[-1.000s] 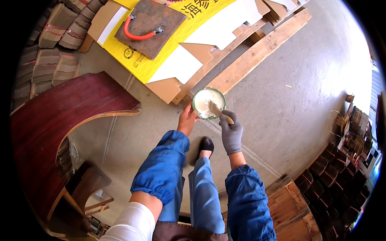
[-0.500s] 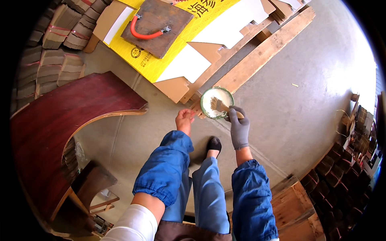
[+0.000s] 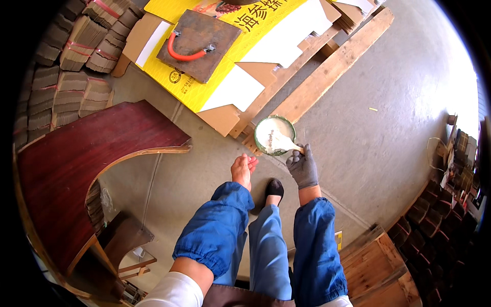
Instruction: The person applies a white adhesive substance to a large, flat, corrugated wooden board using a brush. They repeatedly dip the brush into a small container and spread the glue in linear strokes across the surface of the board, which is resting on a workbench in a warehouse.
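Observation:
My right hand, in a grey glove, is closed round the handle of a paste brush. The bristle end, coated white, dips into a round green-rimmed tub of thick white paste. This tub sits by the near end of a wooden pallet. My bare left hand hovers to the left of the tub and nearer to me, its fingers loosely bent, with nothing seen in it.
Yellow and white printed cardboard sheets lie stacked on the pallet, under a brown plate with a red handle. A curved dark-red tabletop stands at left. Bundled cardboard fills the far left; a wooden crate is near right.
The brush head has turned and now shows a white paste coating. My left hand has drawn slightly nearer to me and right, away from the tub. The view has shifted a little.

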A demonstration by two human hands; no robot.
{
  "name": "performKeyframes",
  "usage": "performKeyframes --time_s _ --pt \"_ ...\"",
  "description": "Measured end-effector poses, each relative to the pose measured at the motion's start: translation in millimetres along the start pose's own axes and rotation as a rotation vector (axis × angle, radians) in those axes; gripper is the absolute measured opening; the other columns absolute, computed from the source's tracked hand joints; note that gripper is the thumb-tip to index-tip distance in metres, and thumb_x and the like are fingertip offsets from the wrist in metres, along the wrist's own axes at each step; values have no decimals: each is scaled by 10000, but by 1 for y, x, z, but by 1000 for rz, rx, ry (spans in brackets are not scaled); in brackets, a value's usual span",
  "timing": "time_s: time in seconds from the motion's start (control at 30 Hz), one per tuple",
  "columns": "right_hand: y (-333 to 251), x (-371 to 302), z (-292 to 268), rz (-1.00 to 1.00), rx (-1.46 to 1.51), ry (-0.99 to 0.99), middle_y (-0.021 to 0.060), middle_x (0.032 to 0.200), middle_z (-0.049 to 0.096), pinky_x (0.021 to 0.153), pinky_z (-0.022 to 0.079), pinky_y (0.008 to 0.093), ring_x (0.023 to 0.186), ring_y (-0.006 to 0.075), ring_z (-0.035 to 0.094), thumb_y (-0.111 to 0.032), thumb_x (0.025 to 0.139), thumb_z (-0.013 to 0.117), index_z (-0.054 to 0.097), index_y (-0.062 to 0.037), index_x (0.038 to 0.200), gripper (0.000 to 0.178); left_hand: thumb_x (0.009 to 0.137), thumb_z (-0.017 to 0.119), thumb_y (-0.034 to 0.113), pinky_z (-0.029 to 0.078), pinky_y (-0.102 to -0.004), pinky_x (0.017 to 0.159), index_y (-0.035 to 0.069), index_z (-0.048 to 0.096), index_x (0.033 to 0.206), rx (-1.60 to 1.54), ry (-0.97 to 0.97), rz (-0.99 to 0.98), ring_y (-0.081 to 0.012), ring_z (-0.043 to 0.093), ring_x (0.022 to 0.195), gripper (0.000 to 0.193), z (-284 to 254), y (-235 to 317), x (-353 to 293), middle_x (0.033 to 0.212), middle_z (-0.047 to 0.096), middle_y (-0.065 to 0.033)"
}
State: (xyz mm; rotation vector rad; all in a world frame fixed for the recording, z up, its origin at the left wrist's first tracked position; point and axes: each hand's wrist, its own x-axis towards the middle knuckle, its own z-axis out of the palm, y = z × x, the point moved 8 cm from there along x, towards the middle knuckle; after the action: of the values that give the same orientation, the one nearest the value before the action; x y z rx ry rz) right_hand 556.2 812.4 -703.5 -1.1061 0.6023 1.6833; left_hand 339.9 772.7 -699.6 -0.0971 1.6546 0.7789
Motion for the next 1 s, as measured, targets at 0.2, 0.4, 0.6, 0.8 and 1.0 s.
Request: performKeyframes --time_s 0.2,0.4,0.6,0.8,1.0 --pt "2 -12 -1 80 329 -122 -20 601 541 571 468 275 515 100 460 -413 1003 589 640 -124 1013 293 1064 371 488 376 -395 1103 16 521 1267 -249 -199 34 -253 554 1260 536 42 36 -15 1311 593 -135" --pt "-22 -102 13 71 184 -270 23 958 737 668 588 386 765 185 697 -479 997 556 679 -150 999 351 1061 234 564 345 -361 1146 -12 381 1481 -454 -603 -127 -261 432 1406 728 127 80 -128 1516 447 -166" --pt "-24 -313 154 -57 -6 -143 84 949 721 867 580 433 949 291 706 -436 1025 514 634 -117 952 348 1046 394 514 484 -400 1013 35 595 1036 -656 -533 -104 -242 622 1083 520 91 81 -267 1080 679 -120" --pt "11 -472 325 135 -263 -469 -38 618 553 563 464 259 544 81 513 -427 1028 521 643 -120 964 336 1069 481 216 518 -340 921 46 577 1160 -140 -473 321 -163 633 1028 216 -37 251 -525 1087 651 -73" --pt "102 -546 439 311 -398 -721 8 767 625 667 466 291 659 110 570 -336 1005 598 635 -122 1071 226 941 554 65 487 -416 890 41 614 989 716 310 1174 -330 591 995 80 -346 405 -612 1068 620 -146"
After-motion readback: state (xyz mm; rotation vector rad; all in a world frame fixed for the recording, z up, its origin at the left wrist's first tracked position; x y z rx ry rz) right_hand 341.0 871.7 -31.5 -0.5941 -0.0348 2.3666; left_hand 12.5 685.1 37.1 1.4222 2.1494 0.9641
